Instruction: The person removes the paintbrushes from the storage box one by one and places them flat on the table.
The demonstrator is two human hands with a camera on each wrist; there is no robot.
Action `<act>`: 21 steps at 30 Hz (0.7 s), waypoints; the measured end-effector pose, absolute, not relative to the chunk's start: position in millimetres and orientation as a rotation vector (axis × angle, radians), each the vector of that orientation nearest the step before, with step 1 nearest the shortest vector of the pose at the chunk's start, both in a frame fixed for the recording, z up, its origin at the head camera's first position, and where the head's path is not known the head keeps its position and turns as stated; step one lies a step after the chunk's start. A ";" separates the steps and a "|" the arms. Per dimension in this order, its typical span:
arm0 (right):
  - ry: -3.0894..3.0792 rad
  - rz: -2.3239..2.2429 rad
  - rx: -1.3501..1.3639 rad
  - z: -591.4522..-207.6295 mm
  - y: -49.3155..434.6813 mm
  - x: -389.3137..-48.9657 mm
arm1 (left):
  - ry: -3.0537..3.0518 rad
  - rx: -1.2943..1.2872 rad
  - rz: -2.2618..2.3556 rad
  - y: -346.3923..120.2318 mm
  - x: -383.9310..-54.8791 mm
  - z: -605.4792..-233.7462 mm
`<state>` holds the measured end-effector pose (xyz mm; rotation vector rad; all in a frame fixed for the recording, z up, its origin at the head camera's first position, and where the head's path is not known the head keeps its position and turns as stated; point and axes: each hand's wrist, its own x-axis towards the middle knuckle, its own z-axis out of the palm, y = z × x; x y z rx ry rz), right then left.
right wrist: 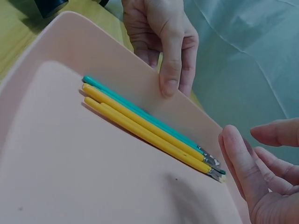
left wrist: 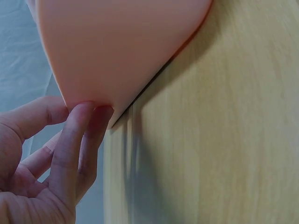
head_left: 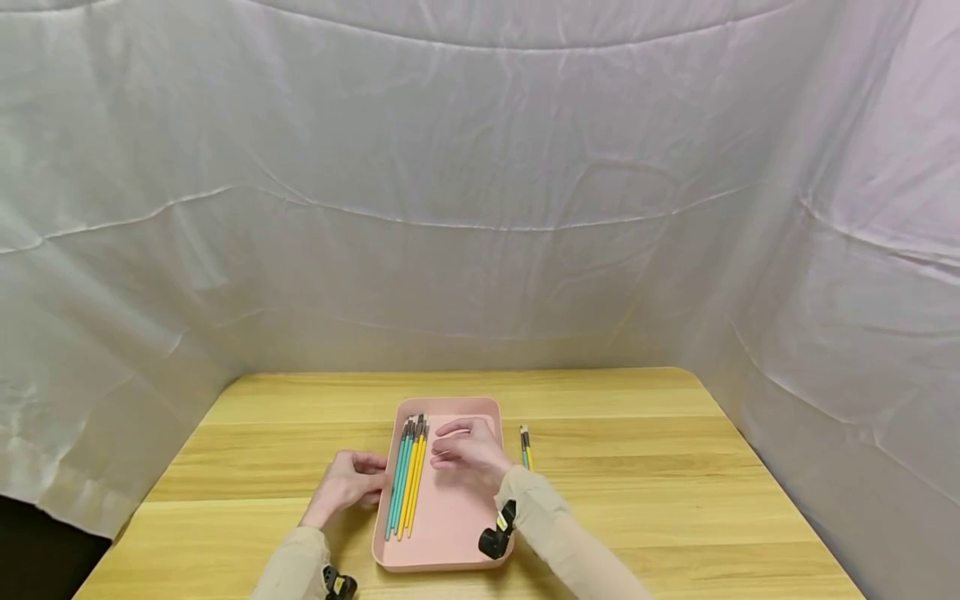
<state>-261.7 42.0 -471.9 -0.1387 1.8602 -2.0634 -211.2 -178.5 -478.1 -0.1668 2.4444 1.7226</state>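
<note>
In the lower centre of the head view, the left hand pinches the left rim of a pink, round-cornered rectangular tray. Inside, at left, lie slim teal-and-yellow paintbrushes. The right hand, loosely open, holds nothing above it.

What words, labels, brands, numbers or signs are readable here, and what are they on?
No text is readable.
Yellowish patches, perhaps labels, on both black wrist-worn cameras: too small to read.
Pink rectangular tray, slim teal paintbrushes, slim yellow paintbrushes: no lettering visible.
</note>
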 end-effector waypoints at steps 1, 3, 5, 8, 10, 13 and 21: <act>1.863 -2.063 -0.144 -472.9 40.8 -262.5 | 2.444 -0.170 1.723 -178.4 -211.0 -477.7; 1.862 -2.057 -0.145 -474.7 38.5 -263.8 | 2.445 -0.167 1.720 -178.2 -210.8 -477.3; 1.866 -2.045 -0.140 -476.2 36.2 -265.3 | 2.441 -0.171 1.727 -178.0 -210.6 -476.9; 1.869 -2.028 -0.119 -477.9 32.9 -267.1 | 2.442 -0.169 1.729 -177.6 -210.5 -476.7; 1.868 -2.019 -0.098 -478.9 30.6 -268.2 | 2.444 -0.176 1.730 -177.5 -210.4 -476.6; 1.870 -2.007 -0.068 -480.2 27.5 -269.5 | 2.450 -0.179 1.720 -177.7 -210.7 -476.9; 1.957 -1.937 -0.021 -484.2 21.1 -273.9 | 2.445 -0.168 1.727 -177.9 -210.6 -476.9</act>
